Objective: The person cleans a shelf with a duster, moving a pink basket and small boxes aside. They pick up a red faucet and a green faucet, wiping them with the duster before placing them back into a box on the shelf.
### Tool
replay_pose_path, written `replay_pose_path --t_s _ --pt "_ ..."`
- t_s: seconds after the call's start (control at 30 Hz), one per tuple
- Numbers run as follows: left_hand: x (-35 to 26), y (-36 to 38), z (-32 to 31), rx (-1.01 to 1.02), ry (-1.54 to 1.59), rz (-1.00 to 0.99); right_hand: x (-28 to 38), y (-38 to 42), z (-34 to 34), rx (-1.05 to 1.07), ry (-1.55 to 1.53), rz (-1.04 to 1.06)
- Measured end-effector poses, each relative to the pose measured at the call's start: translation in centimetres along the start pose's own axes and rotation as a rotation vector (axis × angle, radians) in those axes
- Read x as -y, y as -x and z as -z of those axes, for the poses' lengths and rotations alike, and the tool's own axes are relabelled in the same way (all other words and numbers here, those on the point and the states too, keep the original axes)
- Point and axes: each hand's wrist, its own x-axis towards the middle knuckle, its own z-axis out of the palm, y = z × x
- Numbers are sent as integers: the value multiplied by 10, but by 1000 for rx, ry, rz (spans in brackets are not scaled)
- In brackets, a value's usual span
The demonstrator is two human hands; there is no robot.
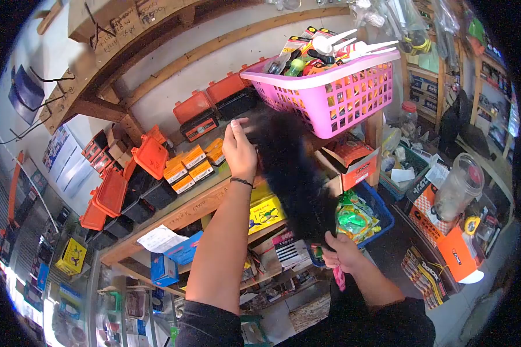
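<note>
My right hand [345, 254] is wrapped round the pink handle [339, 279] of a fluffy black duster [289, 173]. The duster slants up and left across the shelf front, partly covering the items behind it. Raised beside its upper left edge is my left hand [239, 151], fingers loosely extended, with a dark band on the wrist. Part of those fingers is hidden by the hand itself. Close behind the duster's top stands a pink plastic basket [353, 95] heaped with packaged goods and white-handled items.
Black boxes with orange lids [109, 194] and small orange-yellow cartons [192, 157] line the wooden shelf [173, 214]. Below are a yellow box [266, 214] and a blue basket [382, 222] of green packets. A clear plastic container [460, 185] stands at right.
</note>
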Motion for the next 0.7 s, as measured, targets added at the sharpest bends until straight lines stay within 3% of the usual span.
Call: replay_pose_path --t_s 0.07,0.1,0.17,0.2,0.23,0.3,0.4,0.5,0.53,0.63,0.67,0.7 --pt "-19 5 -1 6 -18 100 0 1 -8 1 63 -36" --pt "1 2 0 8 -18 103 0 2 -11 2 130 -74" --pt "48 -9 2 13 276 -283 -2 0 -6 55 127 -136" --pt "2 -6 5 -22 -178 201 -2 -3 -3 30 83 -67" --pt "-4 1 4 2 -119 -61 -3 -4 -2 6 39 1" --pt "-16 6 -1 14 -39 90 -4 -3 -6 2 21 -45" --pt "-9 0 0 -47 -103 -18 -1 2 -7 -4 62 -177" --pt "-17 4 4 8 -210 -42 2 1 -3 9 34 -46" --pt "-18 5 -3 -24 -71 43 2 -2 -1 2 -4 -10" --pt "-24 6 -2 -5 -8 156 1 -2 -1 55 20 -93" --pt "-22 5 -2 -50 -119 136 -1 -1 2 73 122 -109" --pt "-11 -3 0 -30 -41 -48 -2 -1 3 73 122 -106"
